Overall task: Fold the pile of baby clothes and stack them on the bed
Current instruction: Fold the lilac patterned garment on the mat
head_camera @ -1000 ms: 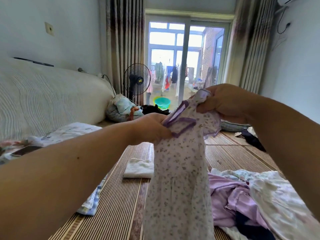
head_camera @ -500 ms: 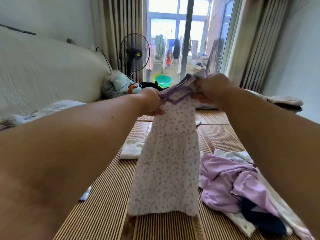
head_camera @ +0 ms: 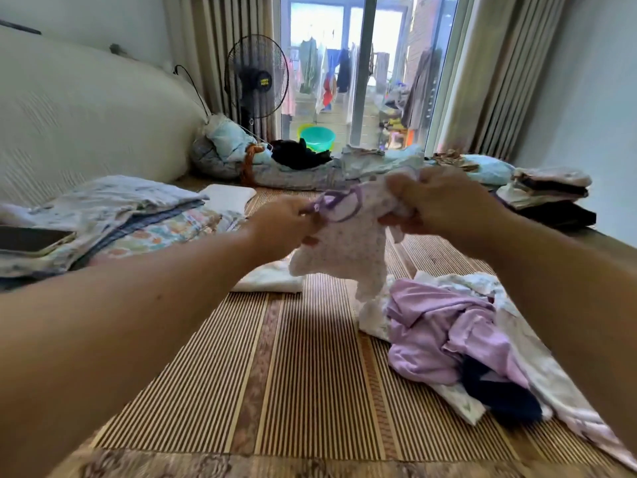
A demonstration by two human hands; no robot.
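Noted at centre: garment (head_camera: pixel 344 243) pinched between left hand (head_camera: pixel 279 225) at its 9 o'clock and right hand (head_camera: pixel 444 201) at its 2 o'clock, above bed mat (head_camera: pixel 310 374). Logged at 4 o'clock: loose pile of clothes (head_camera: pixel 448 332) on bed mat, just beside garment's lower end. Found behind garment, on bed mat: folded piece (head_camera: pixel 265 281). Recorded at 9 o'clock: folded bedding (head_camera: pixel 138 208), phone (head_camera: pixel 31 239) on top. At 2 o'clock: folded stack (head_camera: pixel 548 191). At 12 o'clock, beyond bed: fan (head_camera: pixel 256 77), basin (head_camera: pixel 317 138) at its 4 o'clock.

Soft matt cloth dress (head_camera: pixel 344 246) — ribbed woven mat (head_camera: pixel 293 374)
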